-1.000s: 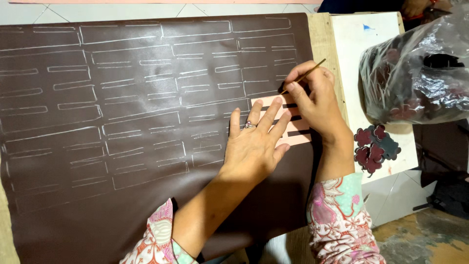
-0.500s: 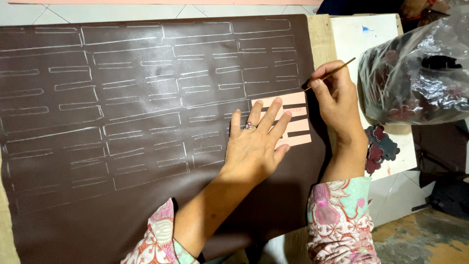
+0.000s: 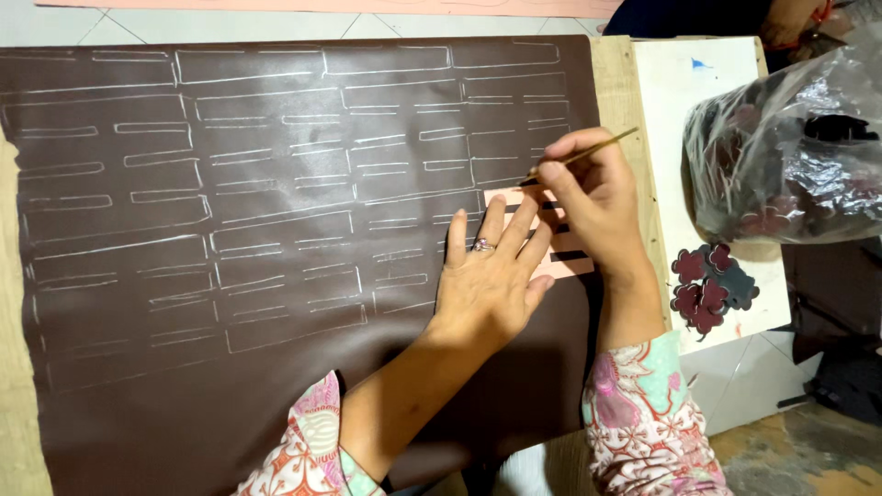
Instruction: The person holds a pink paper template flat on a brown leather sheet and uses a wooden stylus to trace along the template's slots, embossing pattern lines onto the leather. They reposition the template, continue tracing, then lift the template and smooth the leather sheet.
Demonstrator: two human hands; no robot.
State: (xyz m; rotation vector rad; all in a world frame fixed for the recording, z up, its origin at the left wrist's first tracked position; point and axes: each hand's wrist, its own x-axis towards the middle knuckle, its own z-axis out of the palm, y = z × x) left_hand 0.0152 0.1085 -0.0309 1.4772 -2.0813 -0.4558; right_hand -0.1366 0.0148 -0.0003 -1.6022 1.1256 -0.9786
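— At the right of the frame, what are the hands doing?
— The left hand (image 3: 487, 285) lies flat, fingers spread, pinning a pink slotted template (image 3: 560, 241) on the brown leather sheet (image 3: 276, 230). The right hand (image 3: 593, 197) pinches a thin marking stick (image 3: 588, 152), tip at the template's upper edge.
— Beyond?
— Dark leather flowers (image 3: 707, 289) and a plastic bag (image 3: 790, 156).

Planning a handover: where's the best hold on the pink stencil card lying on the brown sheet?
Probably the stencil card's bare lower-right corner, coming from the right. It lies flat; the left hand covers its left part, the right hand with the thin stick its top.
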